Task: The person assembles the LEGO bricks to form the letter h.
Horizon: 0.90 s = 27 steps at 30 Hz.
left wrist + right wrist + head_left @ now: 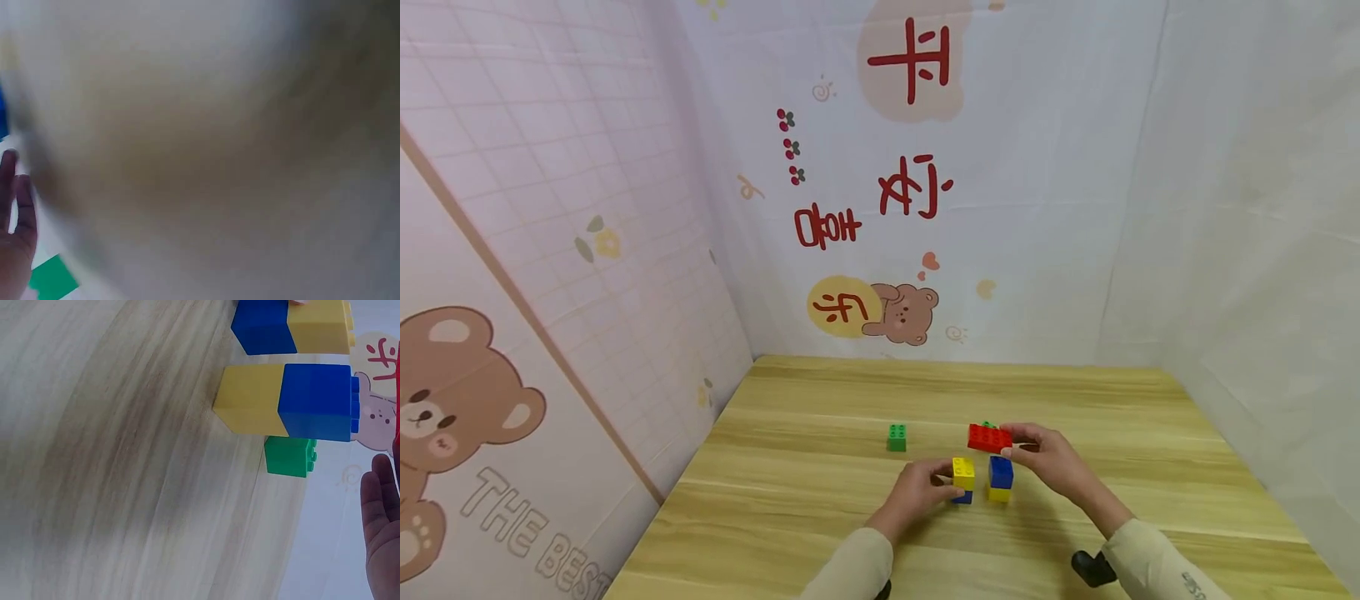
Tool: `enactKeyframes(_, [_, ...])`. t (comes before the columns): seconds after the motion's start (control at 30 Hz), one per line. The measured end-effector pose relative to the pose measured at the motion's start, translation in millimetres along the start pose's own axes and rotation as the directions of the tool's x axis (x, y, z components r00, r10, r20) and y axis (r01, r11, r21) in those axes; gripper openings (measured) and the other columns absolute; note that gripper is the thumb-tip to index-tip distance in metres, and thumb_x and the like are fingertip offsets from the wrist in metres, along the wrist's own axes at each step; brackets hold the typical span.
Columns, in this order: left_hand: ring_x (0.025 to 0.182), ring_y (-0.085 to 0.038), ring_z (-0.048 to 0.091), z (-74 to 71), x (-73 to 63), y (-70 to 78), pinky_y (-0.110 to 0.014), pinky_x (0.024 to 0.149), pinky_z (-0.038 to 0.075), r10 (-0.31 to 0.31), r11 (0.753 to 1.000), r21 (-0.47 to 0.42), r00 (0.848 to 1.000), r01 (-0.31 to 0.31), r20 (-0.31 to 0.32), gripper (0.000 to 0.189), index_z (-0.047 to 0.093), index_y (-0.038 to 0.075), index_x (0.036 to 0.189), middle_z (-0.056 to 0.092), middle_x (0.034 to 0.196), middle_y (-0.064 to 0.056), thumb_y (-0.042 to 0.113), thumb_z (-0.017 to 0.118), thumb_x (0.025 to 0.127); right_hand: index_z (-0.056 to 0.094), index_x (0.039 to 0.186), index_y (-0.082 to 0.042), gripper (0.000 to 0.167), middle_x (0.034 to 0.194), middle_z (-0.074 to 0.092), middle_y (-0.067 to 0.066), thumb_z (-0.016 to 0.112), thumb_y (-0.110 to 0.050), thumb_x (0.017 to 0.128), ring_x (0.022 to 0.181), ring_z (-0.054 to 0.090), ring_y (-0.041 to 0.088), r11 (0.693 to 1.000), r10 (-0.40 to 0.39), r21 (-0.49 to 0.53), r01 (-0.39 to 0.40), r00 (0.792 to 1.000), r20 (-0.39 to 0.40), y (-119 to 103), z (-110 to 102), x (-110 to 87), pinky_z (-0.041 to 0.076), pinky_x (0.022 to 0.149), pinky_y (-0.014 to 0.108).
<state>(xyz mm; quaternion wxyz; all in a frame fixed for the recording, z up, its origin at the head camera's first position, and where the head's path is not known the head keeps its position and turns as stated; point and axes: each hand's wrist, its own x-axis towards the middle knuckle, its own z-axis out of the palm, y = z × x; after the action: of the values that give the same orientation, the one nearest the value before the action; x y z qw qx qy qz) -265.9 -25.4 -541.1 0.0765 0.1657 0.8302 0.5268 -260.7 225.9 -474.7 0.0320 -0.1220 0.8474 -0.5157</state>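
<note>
In the head view my left hand [917, 493] pinches a small stack of toy bricks, a yellow brick [963, 472] over a blue one [962, 497]. My right hand [1051, 461] holds a flat red toy brick [989, 438] by its right end, studs up. Just below that brick stands a second stack, a blue brick [1001, 472] on a yellow one [998, 494]. The right wrist view shows this blue brick [317, 401] and yellow brick [251, 399] apart from the right hand [382, 537]. A blur covers most of the left wrist view.
A green brick [897, 437] stands alone to the left on the wooden table [790, 467]. Another green brick [988, 425] is partly hidden behind the red one. A black object [1093, 568] lies near the right sleeve. Printed cloth [1037, 208] hangs behind the table.
</note>
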Motion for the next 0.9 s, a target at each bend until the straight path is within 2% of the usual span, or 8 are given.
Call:
enactKeyframes(0.13, [0.092, -0.012, 0.065, 3.1, 0.4, -2.1, -0.024, 0.081, 0.053, 0.008, 1.0, 0.013, 1.0, -0.008, 0.021, 0.032, 0.073, 0.014, 0.117, 0.071, 0.101, 0.009, 0.016, 0.08, 0.085, 0.058, 0.133, 0.002, 0.048, 0.124, 0.062, 0.019, 0.071, -0.022, 0.093, 0.109, 0.061, 0.034, 1.0, 0.007, -0.013, -0.007, 1.0, 0.002, 4, 0, 0.3, 0.054, 0.088, 0.04])
enactKeyframes(0.3, [0.092, -0.011, 0.066, 4.2, 4.6, 3.6, -0.025, 0.081, 0.054, 0.001, 1.0, 0.011, 0.999, -0.001, 0.045, 0.031, 0.074, 0.012, 0.115, 0.072, 0.102, 0.008, 0.015, 0.08, 0.084, 0.06, 0.131, 0.0, 0.046, 0.125, 0.062, 0.017, 0.071, -0.022, 0.093, 0.112, 0.06, 0.036, 1.0, 0.026, -0.004, -0.026, 1.0, 0.002, 6, -2, 0.4, 0.054, 0.089, 0.041])
enactKeyframes(0.6, [0.097, -0.02, 0.067, 4.5, 10.5, 10.6, -0.029, 0.081, 0.055, -0.014, 1.0, 0.014, 0.999, 0.014, 0.031, 0.033, 0.073, 0.012, 0.117, 0.071, 0.105, 0.004, 0.016, 0.08, 0.085, 0.062, 0.13, 0.0, 0.045, 0.128, 0.061, 0.017, 0.071, -0.023, 0.093, 0.116, 0.057, 0.038, 1.0, 0.014, -0.02, -0.013, 0.999, 0.045, 7, -1, 2.6, 0.052, 0.092, 0.044])
enactKeyframes(0.77, [0.096, -0.019, 0.066, 5.6, 12.0, 10.9, -0.031, 0.082, 0.055, -0.021, 0.999, 0.041, 0.999, 0.019, 0.033, 0.034, 0.072, 0.012, 0.118, 0.071, 0.107, 0.002, 0.017, 0.079, 0.086, 0.062, 0.128, 0.001, 0.042, 0.127, 0.061, 0.017, 0.071, -0.021, 0.093, 0.116, 0.055, 0.042, 1.0, 0.019, -0.023, -0.017, 0.998, 0.062, 8, 1, 1.3, 0.052, 0.092, 0.047])
enactKeyframes(0.9, [0.094, -0.018, 0.066, 6.3, 11.8, 10.9, -0.033, 0.084, 0.055, -0.042, 0.997, 0.068, 0.998, 0.039, 0.039, 0.042, 0.068, 0.01, 0.124, 0.07, 0.11, -0.002, 0.019, 0.081, 0.085, 0.064, 0.127, -0.002, 0.041, 0.127, 0.061, 0.015, 0.071, -0.022, 0.093, 0.119, 0.053, 0.043, 0.999, 0.047, -0.024, -0.046, 0.997, 0.062, 10, 2, 1.2, 0.051, 0.092, 0.048])
